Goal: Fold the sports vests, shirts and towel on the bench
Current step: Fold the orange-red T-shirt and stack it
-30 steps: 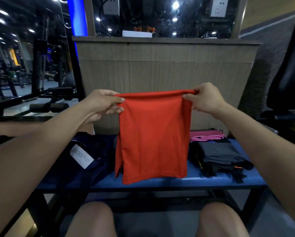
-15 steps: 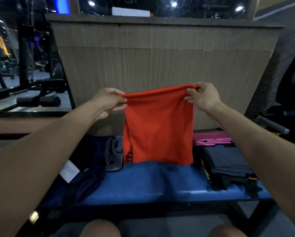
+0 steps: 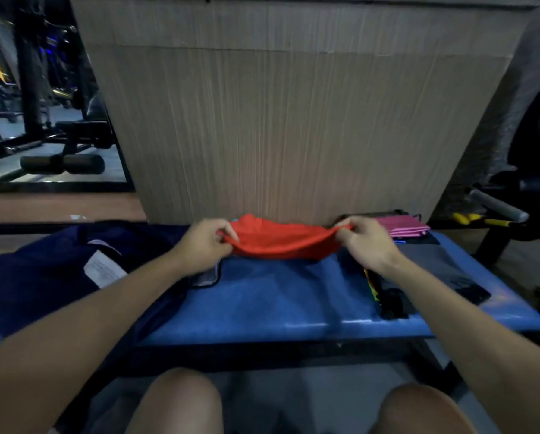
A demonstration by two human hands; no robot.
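A red shirt (image 3: 281, 241) lies bunched at the far edge of the blue bench (image 3: 281, 302), against the wooden panel. My left hand (image 3: 204, 241) pinches its left end and my right hand (image 3: 364, 241) pinches its right end. A dark navy garment (image 3: 43, 277) with a white label lies crumpled at the left. A small grey cloth (image 3: 207, 277) peeks out beside my left wrist. At the right rests a folded dark grey garment (image 3: 434, 267), and a folded pink one (image 3: 401, 225) sits behind it.
A wooden panel (image 3: 293, 120) rises straight behind the bench. Gym equipment (image 3: 62, 162) stands on the floor at the left, more metal bars (image 3: 494, 206) at the right. My knees (image 3: 181, 399) are close to the bench's near edge.
Both hands have lowered the red shirt from hanging in the air down onto the far side of the bench, where it now lies folded over itself. The camera tilted downward.
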